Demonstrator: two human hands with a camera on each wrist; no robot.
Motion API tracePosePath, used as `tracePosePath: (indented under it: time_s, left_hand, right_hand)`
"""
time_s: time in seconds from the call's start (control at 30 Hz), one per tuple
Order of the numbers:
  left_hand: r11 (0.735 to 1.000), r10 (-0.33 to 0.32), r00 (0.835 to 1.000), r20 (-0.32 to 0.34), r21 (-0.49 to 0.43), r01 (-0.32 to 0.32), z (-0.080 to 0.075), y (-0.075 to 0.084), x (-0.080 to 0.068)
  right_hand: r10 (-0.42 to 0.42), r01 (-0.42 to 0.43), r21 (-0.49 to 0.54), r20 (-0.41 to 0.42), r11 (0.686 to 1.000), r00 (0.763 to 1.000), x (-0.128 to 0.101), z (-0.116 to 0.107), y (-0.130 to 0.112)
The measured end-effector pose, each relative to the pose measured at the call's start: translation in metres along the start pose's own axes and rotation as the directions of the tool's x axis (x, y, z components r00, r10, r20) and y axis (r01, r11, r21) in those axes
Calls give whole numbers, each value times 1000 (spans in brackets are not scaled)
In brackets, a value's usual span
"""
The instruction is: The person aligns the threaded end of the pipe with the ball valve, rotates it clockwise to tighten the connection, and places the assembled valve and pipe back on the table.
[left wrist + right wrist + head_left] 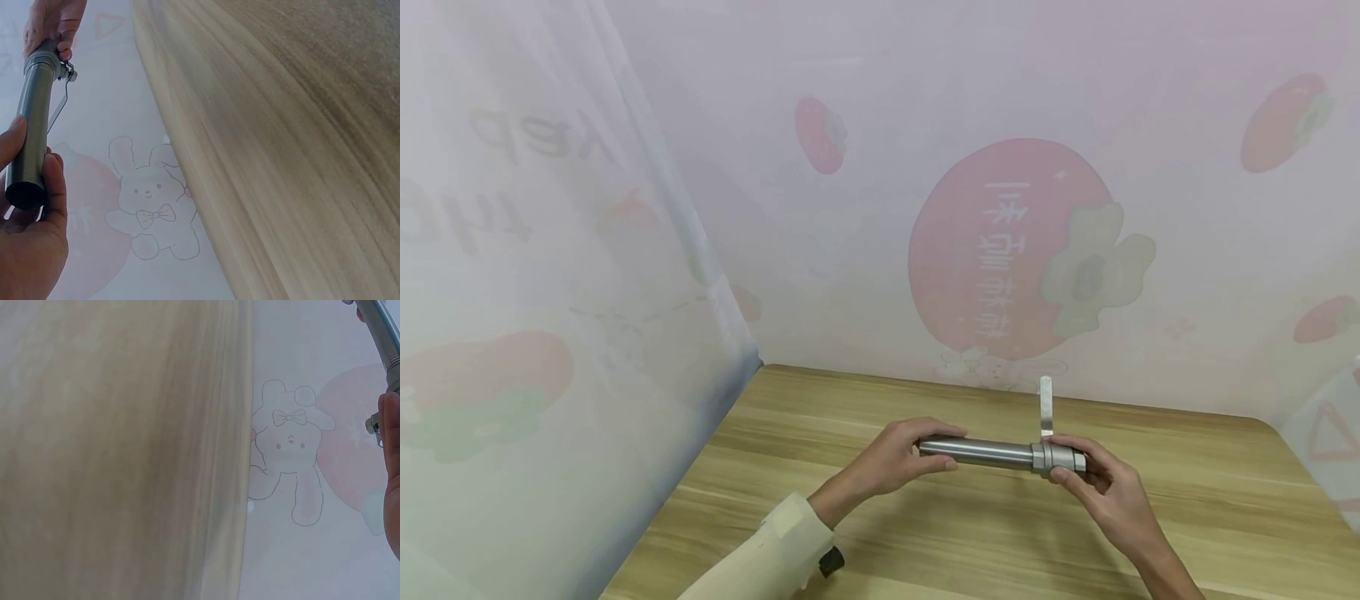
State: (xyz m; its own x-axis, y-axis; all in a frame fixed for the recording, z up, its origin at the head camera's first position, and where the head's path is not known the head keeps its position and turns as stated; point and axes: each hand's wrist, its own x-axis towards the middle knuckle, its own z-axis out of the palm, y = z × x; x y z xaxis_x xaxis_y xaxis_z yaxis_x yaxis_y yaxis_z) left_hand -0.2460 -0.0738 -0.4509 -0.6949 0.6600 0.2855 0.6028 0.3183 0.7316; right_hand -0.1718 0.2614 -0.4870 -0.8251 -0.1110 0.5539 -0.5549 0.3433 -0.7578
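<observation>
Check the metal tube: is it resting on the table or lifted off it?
Lifted. Both hands hold the metal tube level above the wooden table, left hand at one end, right hand at the collar end.

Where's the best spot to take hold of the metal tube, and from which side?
Probably the two ends, one from each side. The metal tube lies level above the wooden table, its smooth bare barrel leftward, a thicker collar rightward. The left hand holds the barrel end; the right hand holds the collar. Avoid the thin lever standing up there.
</observation>
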Motion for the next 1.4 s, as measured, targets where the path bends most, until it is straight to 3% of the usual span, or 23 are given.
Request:
tracePosePath:
  time_s: [0.63, 0.87, 1.2, 1.4]
  left_hand:
    - [997, -12, 1000, -10, 75, 13, 1, -1, 1]
    - [999, -5, 1000, -3, 43, 5, 1, 2, 1]
    - [999, -33, 999, -3, 42, 34, 0, 5, 1]
    - [998, -64, 998, 17, -11, 65, -2, 3, 1]
  right_hand:
    - [-10, 10, -3, -13, 1000, 1000, 0, 1, 0]
    - [-19, 19, 2, -11, 1000, 1000, 0, 0, -1]
    - [2, -2, -8, -17, 1000, 1000, 0, 0, 0]
    - [-13, 12, -15, -17, 1000, 1000, 1, 0, 0]
